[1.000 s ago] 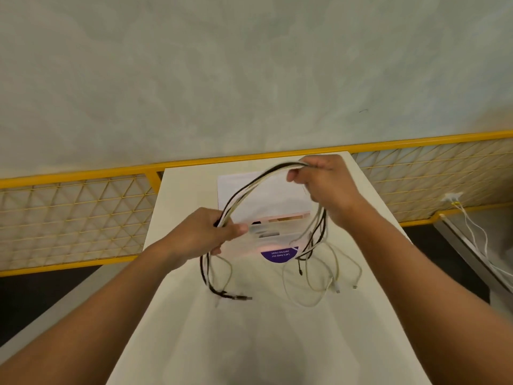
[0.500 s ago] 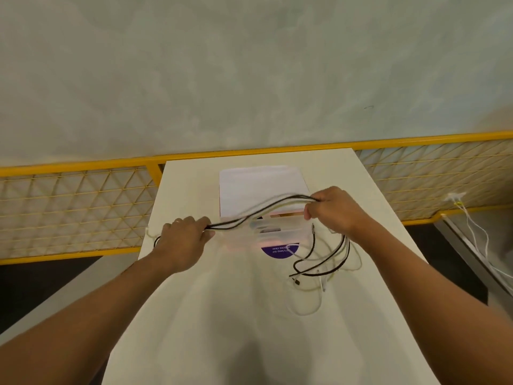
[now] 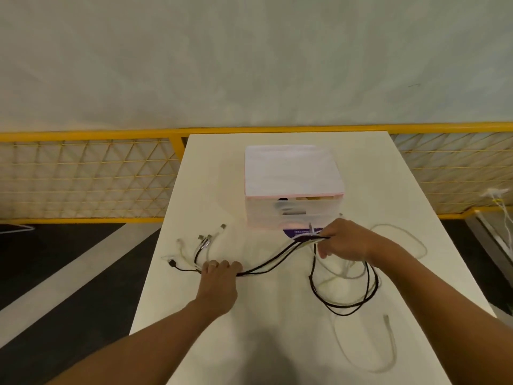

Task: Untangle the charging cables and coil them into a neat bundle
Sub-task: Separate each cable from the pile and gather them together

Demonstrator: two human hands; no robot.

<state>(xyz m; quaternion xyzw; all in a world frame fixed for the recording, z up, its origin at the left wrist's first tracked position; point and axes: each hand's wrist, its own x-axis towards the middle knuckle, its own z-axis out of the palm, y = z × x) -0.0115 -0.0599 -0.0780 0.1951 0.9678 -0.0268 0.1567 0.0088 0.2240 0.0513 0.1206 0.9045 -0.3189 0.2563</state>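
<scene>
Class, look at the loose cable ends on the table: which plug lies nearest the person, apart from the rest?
The white plug on the lone white cable at near right; the other plugs fan out beyond the left hand.

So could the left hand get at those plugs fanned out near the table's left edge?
Probably yes: the left hand pins the cables right beside the plugs, nothing between, though it would have to let go.

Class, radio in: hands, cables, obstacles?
Left hand pins black and white charging cables on white table. Right hand pinches them. Translucent plastic drawer box close behind.
</scene>
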